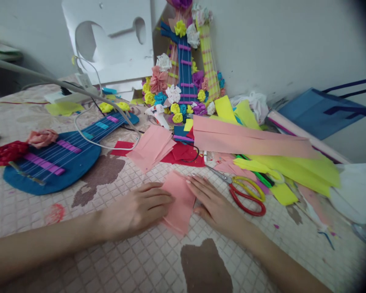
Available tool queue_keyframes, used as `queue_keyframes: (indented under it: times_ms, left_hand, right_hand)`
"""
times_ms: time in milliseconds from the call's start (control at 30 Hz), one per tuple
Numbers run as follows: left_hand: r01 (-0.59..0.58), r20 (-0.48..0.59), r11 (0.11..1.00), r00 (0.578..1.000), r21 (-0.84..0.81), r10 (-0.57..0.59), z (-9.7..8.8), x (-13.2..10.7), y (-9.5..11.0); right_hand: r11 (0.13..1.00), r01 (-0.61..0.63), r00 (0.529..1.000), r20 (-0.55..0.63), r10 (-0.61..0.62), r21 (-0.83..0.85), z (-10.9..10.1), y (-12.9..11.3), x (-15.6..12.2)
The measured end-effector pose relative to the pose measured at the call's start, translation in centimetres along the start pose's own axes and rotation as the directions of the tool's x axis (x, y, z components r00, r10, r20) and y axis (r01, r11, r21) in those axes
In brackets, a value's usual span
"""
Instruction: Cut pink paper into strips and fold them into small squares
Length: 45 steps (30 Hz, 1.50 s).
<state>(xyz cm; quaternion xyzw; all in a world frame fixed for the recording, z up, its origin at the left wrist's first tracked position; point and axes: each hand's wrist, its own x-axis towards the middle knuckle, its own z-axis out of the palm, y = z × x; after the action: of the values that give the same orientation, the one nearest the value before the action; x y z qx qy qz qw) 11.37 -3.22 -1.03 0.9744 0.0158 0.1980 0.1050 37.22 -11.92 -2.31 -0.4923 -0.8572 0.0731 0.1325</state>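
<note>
A small stack of pink crepe paper (179, 199) lies on the tabletop between my hands. From the left, my left hand (140, 209) covers the paper's edge with curled fingers, and its thumb is hidden. My right hand (212, 203) rests at the right edge with fingers stretched out flat, their tips touching the upper corner. Just beyond is a fanned pile of pink paper pieces (151, 148) on red paper (186, 154). Scissors (247, 195) with red and yellow handles lie right of my right hand.
A blue paper guitar (64, 158) with paper roses lies at left, a white cable (110, 147) arching over it. Decorated guitars (186, 77) lean at the back beside a glue gun (158, 114). Long pink strips (247, 138) and yellow paper (305, 173) spread at right.
</note>
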Motion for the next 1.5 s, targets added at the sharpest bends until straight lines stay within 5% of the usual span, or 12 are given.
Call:
queue_keyframes:
  times_ms: [333, 500, 633, 733, 867, 967, 1167, 1500]
  left_hand:
    - [-0.017, 0.155, 0.996, 0.987, -0.091, 0.031, -0.2, 1.1, -2.4]
    - [-0.039, 0.047, 0.997, 0.998, -0.068, 0.042, 0.2, 1.6, -3.7]
    - [0.068, -0.118, 0.990, 0.990, -0.121, -0.083, 0.6, 2.5, -4.3]
    - [0.186, -0.198, 0.944, 0.950, -0.272, -0.243, 0.7, 3.5, -4.4]
    - [0.390, -0.138, 0.825, 0.867, -0.410, -0.478, 0.6, 4.6, -4.5]
    - [0.453, -0.108, 0.787, 0.836, -0.419, -0.539, 1.0, 4.8, -5.0]
    - [0.453, -0.064, 0.783, 0.848, -0.427, -0.526, 2.5, 4.4, -6.4]
    - [0.351, -0.152, 0.918, 0.912, -0.185, -0.380, 2.9, 4.1, -7.4]
  right_hand:
    - [1.000, -0.014, 1.000, 0.025, 0.014, -0.006, 0.3, -0.1, -0.1]
    - [0.985, -0.127, 0.989, -0.060, 0.134, 0.115, 0.1, -0.2, -0.5]
    - [0.934, -0.247, 0.951, -0.123, 0.285, 0.259, 0.0, 0.1, -0.7]
    - [0.911, -0.238, 0.951, -0.107, 0.289, 0.337, -0.2, 0.1, -0.5]
    - [0.907, -0.220, 0.949, -0.136, 0.284, 0.359, -0.1, 0.1, 0.3]
    - [0.911, -0.268, 0.889, -0.285, 0.359, 0.313, 0.6, 0.5, 1.5]
    - [0.893, -0.291, 0.826, -0.380, 0.416, 0.344, 1.5, 1.9, 3.2]
    - [0.968, -0.202, 0.865, -0.437, 0.247, 0.148, 1.4, 1.6, 3.0]
